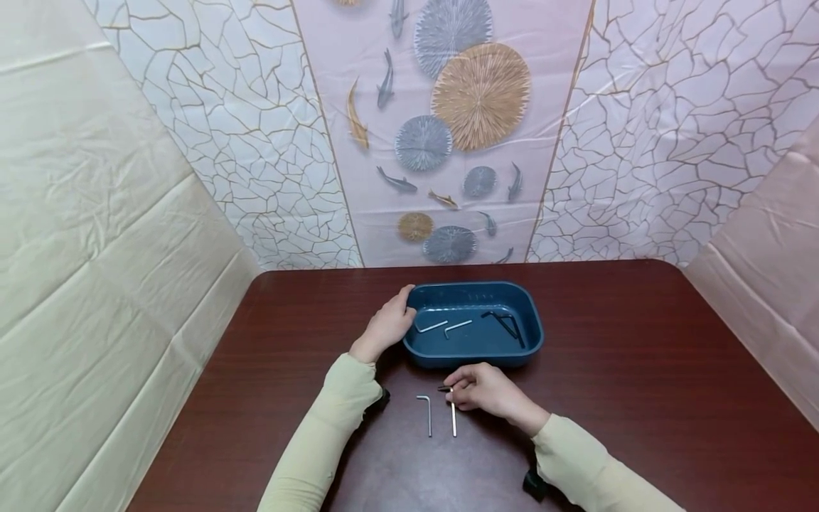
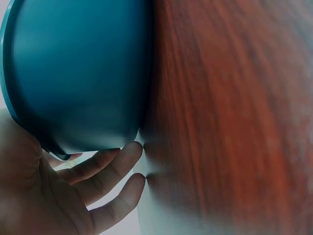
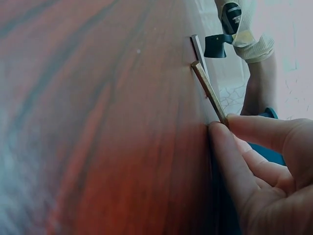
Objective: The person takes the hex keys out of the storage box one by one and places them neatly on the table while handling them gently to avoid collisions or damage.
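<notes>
While the left hand [image 1: 387, 325] grips a tray [image 1: 470, 360] near the tabletop's [image 1: 614, 341] far edge, the right [image 1: 484, 390] pinches a hex key [image 1: 454, 421].

Smooth metal hex key [image 1: 454, 421], glossy, seemingly plastic tray [image 1: 425, 360], polished wood-grained tabletop [image 1: 640, 370], creased cloth backdrop [image 1: 640, 163].

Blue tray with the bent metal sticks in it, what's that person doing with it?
A person's left hand holds the left end of the blue tray, while their right hand pinches a bent metal key in front of it. Another silver key lies on the table beside that one. Inside the tray are silver keys and black keys.
</notes>
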